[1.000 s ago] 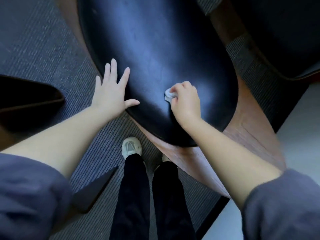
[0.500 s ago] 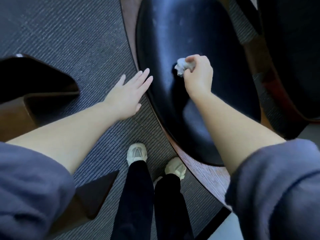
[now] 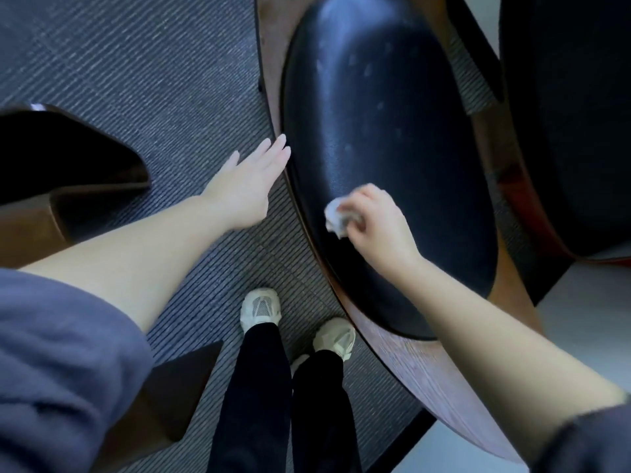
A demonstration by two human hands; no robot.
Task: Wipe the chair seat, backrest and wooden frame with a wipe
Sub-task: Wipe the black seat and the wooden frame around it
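A black padded chair seat point(image 3: 392, 138) fills the upper middle, ringed by a curved wooden frame point(image 3: 430, 380). My right hand point(image 3: 375, 223) grips a crumpled white wipe point(image 3: 336, 215) and presses it on the seat's near left part. My left hand point(image 3: 249, 179) lies flat with straight fingers, its fingertips at the seat's left rim, holding nothing.
Grey ribbed carpet point(image 3: 153, 80) covers the floor. A second dark chair point(image 3: 573, 131) stands at the right. Dark wooden furniture point(image 3: 68, 158) sits at the left, and another wooden corner point(image 3: 177, 387) lies near my legs. My two pale shoes point(image 3: 261, 307) stand just left of the frame.
My right hand has drawn the wipe back toward me along the seat. My left hand stays flat at the seat's left rim. The view has swung a little.
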